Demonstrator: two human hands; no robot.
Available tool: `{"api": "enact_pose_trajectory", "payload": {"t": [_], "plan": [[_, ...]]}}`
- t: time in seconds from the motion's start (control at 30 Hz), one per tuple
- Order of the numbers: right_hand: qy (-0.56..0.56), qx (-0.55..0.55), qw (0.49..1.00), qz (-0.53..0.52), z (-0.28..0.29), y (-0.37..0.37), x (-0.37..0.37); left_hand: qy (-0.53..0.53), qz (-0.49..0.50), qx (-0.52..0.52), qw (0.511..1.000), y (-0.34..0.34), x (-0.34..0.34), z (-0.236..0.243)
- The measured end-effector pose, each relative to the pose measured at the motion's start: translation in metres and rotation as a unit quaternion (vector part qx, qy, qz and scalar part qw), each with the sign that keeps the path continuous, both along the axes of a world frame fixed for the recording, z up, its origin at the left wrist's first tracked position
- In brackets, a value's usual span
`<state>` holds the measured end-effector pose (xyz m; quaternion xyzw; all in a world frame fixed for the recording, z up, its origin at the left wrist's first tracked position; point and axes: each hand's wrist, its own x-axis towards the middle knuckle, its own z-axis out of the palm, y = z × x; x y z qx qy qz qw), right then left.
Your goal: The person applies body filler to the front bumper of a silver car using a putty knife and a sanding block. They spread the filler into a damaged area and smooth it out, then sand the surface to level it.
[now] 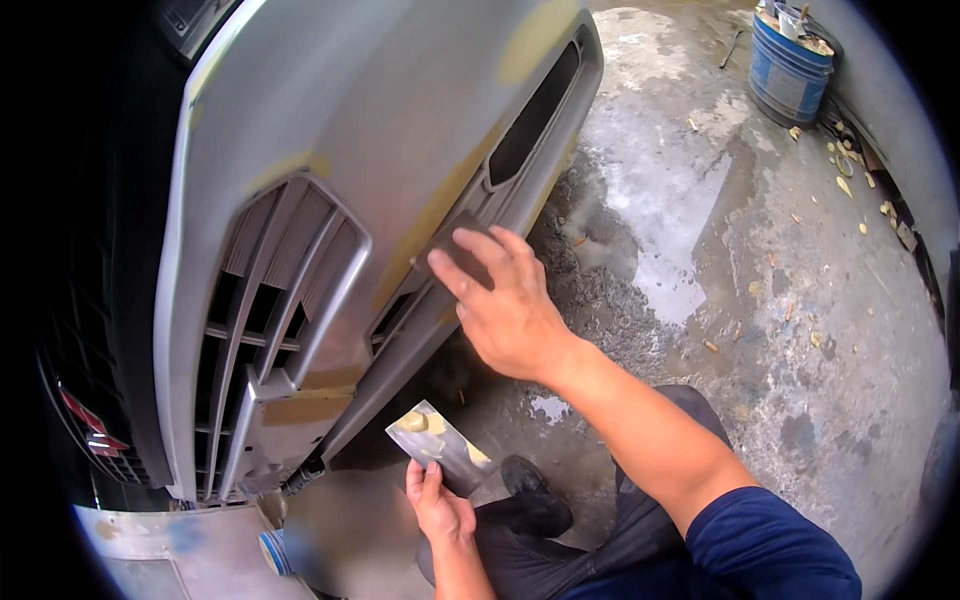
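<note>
Grey primer covered a large car bumper (380, 120) that filled the upper left and centre of the frame, standing tilted, with yellowish filler patches on its surface. A slatted grille opening (270, 300) sat in the left middle of the bumper, and a narrow dark slot (535, 110) ran near its upper right edge.

At the centre of the frame, the right hand (505, 305) pressed a small dark spreader (460, 250) flat against the bumper, just beside a long lower vent. The fingers lay extended over the spreader, pinning it to the panel rather than closing around it. The forearm ran down to the lower right, ending in a dark blue sleeve (770, 550).

At the lower centre, the left hand (437, 505) grasped a flat metal mixing plate (440, 448) by its lower edge, fingers and thumb closed on it. Dabs of pale yellow filler sat on the plate, which was held apart from the bumper, just below it.

Below the hands were dark trousers and a black shoe (530, 490). The stained, wet concrete floor (720, 260) spread across the right side, littered with small scraps. A blue bucket (790, 70) stood in the upper right corner, well apart from both hands.
</note>
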<state>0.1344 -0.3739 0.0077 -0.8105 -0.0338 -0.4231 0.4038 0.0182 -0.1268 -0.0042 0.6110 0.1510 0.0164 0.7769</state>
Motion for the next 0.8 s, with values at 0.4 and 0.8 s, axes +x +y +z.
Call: {"api": "enact_pose_trajectory", "payload": {"t": [0.4, 0.8], "plan": [[-0.029, 0.013, 0.999, -0.028, 0.002, -0.038, 0.019, -0.001, 0.01, 0.011, 1.0, -0.002, -0.003, -0.002], [-0.003, 0.005, 0.998, -0.057, 0.009, -0.084, 0.032, -0.002, 0.008, 0.017, 1.0, -0.004, -0.002, -0.006]]}}
